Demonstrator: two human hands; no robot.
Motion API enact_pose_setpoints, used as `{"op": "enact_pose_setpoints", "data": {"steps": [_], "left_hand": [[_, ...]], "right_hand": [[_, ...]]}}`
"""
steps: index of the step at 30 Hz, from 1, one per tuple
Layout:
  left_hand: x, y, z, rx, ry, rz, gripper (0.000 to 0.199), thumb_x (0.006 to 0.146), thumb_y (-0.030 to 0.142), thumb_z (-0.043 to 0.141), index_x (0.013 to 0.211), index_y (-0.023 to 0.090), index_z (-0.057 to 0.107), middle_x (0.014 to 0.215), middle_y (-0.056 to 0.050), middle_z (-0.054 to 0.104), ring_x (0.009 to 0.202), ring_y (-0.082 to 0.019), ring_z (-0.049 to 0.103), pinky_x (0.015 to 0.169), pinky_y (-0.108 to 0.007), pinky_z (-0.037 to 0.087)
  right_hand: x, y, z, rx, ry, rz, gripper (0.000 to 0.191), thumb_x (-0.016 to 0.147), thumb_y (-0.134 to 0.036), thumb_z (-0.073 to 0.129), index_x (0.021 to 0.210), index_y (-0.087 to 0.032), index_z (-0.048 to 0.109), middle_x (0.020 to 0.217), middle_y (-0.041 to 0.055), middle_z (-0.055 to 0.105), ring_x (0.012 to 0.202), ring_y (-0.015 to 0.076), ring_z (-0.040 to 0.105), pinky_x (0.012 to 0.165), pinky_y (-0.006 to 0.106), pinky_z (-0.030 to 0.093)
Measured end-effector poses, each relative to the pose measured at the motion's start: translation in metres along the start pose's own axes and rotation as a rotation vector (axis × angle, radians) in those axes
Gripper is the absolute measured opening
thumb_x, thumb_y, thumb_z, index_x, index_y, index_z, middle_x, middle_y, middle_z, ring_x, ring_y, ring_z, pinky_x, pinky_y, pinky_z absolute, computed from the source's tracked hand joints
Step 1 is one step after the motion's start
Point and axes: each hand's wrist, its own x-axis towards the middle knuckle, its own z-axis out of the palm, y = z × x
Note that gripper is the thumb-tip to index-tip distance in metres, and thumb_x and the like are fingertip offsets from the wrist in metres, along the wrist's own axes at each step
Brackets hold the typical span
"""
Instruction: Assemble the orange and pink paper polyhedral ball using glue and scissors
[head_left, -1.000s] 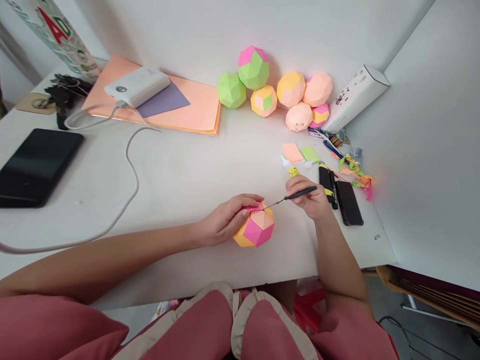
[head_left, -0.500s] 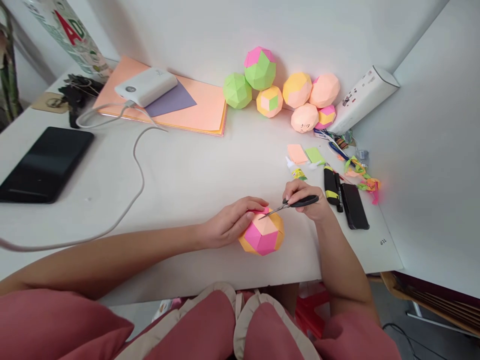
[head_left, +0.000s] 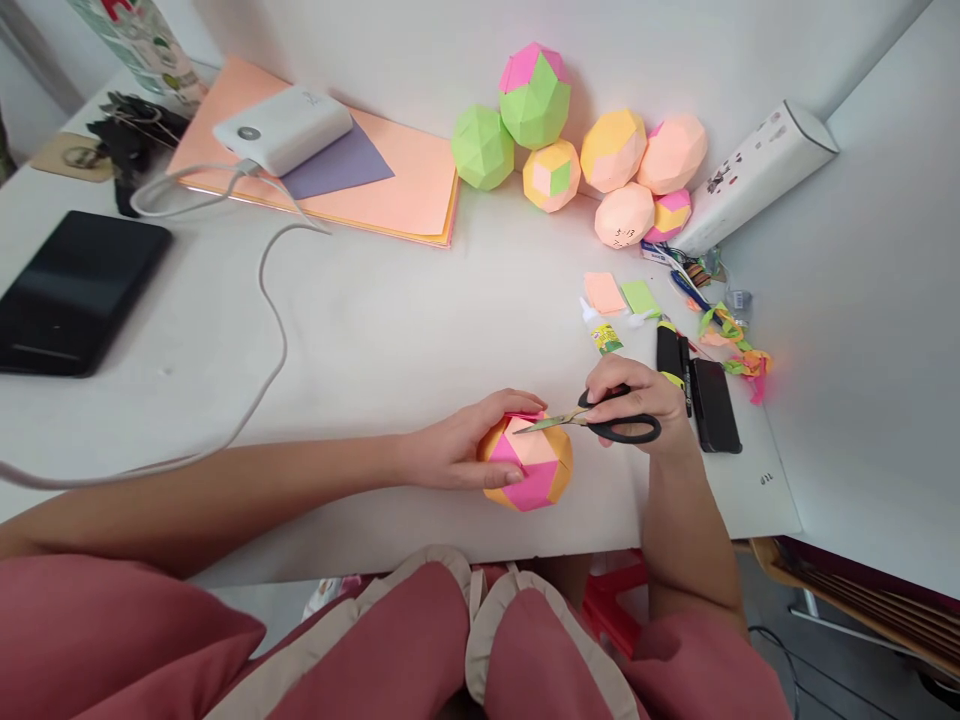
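Note:
My left hand (head_left: 480,445) grips a faceted paper ball (head_left: 534,475) in pink, orange and peach from its left side, thumb on a pink face and fingers over the top. The ball is close to the table's front edge. In my right hand (head_left: 637,395) is a pair of scissors (head_left: 574,415) with black handles. Their blades point left, and the tips lie at a peach face near the top of the ball. Whether the tips press on the paper or slip under it, I cannot tell.
Several finished paper balls (head_left: 534,108) stand by the back wall. A glue bottle (head_left: 604,330), a cutter (head_left: 669,352) and a phone (head_left: 714,405) lie to the right. A tablet (head_left: 82,290), a white cable (head_left: 277,320) and a power bank (head_left: 283,130) on paper sheets (head_left: 420,205) are left.
My left thumb has moved down onto the ball's front pink face. The scissors have turned, so both handle loops now show, and my right hand has shifted slightly right.

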Motion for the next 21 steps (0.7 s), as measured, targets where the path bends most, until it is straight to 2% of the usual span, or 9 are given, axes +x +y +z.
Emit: {"op": "enact_pose_setpoints", "data": {"steps": [4, 10, 21], "left_hand": [[0.002, 0.002, -0.002, -0.028, -0.020, 0.002, 0.053, 0.092, 0.040, 0.061, 0.137, 0.024, 0.038, 0.133, -0.017, 0.049, 0.115, -0.028, 0.058, 0.088, -0.040, 0.055], [0.003, 0.002, -0.004, -0.041, -0.054, -0.013, 0.051, 0.092, 0.040, 0.062, 0.135, 0.023, 0.038, 0.132, -0.017, 0.050, 0.115, -0.028, 0.058, 0.087, -0.040, 0.055], [0.004, 0.008, -0.004, -0.082, -0.095, -0.123, 0.051, 0.091, 0.040, 0.061, 0.131, 0.022, 0.037, 0.119, -0.013, 0.058, 0.104, -0.025, 0.061, 0.080, -0.037, 0.055]], "right_hand": [[0.002, -0.007, 0.000, -0.075, -0.007, -0.027, 0.020, 0.090, -0.030, 0.069, 0.107, -0.032, 0.078, 0.082, 0.0060, 0.065, 0.076, 0.0168, 0.060, 0.061, 0.031, 0.050], [0.001, -0.007, 0.000, -0.124, -0.019, -0.070, 0.024, 0.090, -0.030, 0.068, 0.112, -0.033, 0.076, 0.083, 0.0060, 0.066, 0.076, 0.0176, 0.059, 0.063, 0.033, 0.049], [-0.006, -0.021, 0.000, -0.291, 0.010, -0.093, 0.025, 0.092, -0.035, 0.063, 0.114, -0.032, 0.075, 0.085, 0.0075, 0.066, 0.074, 0.0191, 0.059, 0.064, 0.037, 0.050]]}}
